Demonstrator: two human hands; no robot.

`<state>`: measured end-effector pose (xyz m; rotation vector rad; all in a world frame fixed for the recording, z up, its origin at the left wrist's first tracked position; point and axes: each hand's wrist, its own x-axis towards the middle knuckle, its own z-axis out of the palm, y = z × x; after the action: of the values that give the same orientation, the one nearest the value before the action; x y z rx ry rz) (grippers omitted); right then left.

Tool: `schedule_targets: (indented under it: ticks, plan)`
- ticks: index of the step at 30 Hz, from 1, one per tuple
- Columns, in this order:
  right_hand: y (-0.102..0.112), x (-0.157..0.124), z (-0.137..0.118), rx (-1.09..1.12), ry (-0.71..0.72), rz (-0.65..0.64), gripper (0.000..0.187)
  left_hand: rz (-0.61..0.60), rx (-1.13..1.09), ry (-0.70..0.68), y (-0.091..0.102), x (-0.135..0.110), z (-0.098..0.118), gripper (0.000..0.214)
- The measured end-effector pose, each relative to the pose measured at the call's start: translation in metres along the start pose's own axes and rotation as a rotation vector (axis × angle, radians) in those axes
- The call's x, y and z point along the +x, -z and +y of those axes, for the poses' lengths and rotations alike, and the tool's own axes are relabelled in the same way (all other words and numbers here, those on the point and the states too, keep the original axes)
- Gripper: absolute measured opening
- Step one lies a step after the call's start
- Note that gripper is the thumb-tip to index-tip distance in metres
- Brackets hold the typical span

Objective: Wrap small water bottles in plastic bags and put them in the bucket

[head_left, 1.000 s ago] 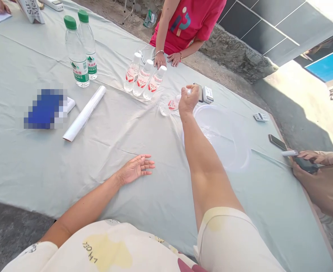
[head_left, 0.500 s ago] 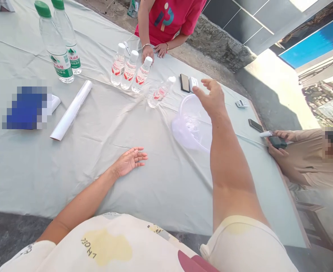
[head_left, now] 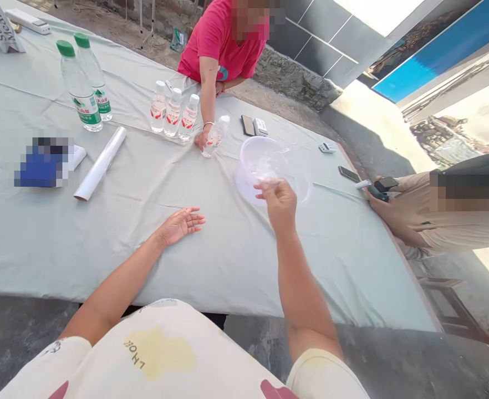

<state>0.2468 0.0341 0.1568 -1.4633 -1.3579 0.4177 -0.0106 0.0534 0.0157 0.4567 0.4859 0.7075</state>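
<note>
My left hand (head_left: 180, 226) lies palm up on the cloth-covered table, its fingers apart and nothing in it. Over the near side of a translucent pale purple basin (head_left: 248, 148) is my right hand (head_left: 281, 202), with fingers curled together. Whether a bit of clear plastic is between those fingers, I cannot make out. Crinkled, shiny clear plastic (head_left: 265, 166) shows in the basin, just beyond the fingertips. Left of the basin, a co-worker's hand (head_left: 203, 138) is on a small water bottle (head_left: 216, 137), which leans a little.
Several small bottles (head_left: 172, 113) stand in a row farther left. Two green-capped bottles (head_left: 87, 105), a white roll (head_left: 101, 163) and a blurred blue item (head_left: 42, 166) occupy the left side. Phones (head_left: 247, 125) lie beyond the basin. Another person (head_left: 414, 205) sits at the right edge.
My right hand has come back from above the basin's far side to its near side, and its fingers have curled in. The co-worker has reached forward to the leaning bottle. My view has shifted.
</note>
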Motion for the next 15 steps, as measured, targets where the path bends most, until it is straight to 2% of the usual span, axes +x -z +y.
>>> schedule_targets:
  ticks: [3,6,9,12,13,15]
  plan:
    - [-0.033,-0.082,-0.013,-0.01,0.161,-0.293,0.01,-0.048,0.054,0.102,-0.012,-0.009,0.001,0.044]
    - [-0.062,-0.145,-0.012,0.099,0.13,-0.453,0.009,-0.103,0.077,0.163,-0.025,-0.022,0.002,0.064]
    - [-0.074,-0.182,-0.006,0.191,-0.033,-0.488,0.01,-0.056,0.124,0.101,-0.032,-0.038,0.003,0.061]
    - [-0.07,-0.198,0.003,0.285,-0.211,-0.534,0.018,0.064,0.202,0.036,-0.032,-0.056,0.002,0.044]
    - [-0.067,-0.2,0.006,0.336,-0.298,-0.498,0.022,0.098,0.202,0.017,-0.032,-0.062,0.001,0.038]
    - [-0.063,-0.199,0.011,0.469,-0.516,-0.323,0.036,0.139,0.169,-0.017,-0.032,-0.071,0.0,0.029]
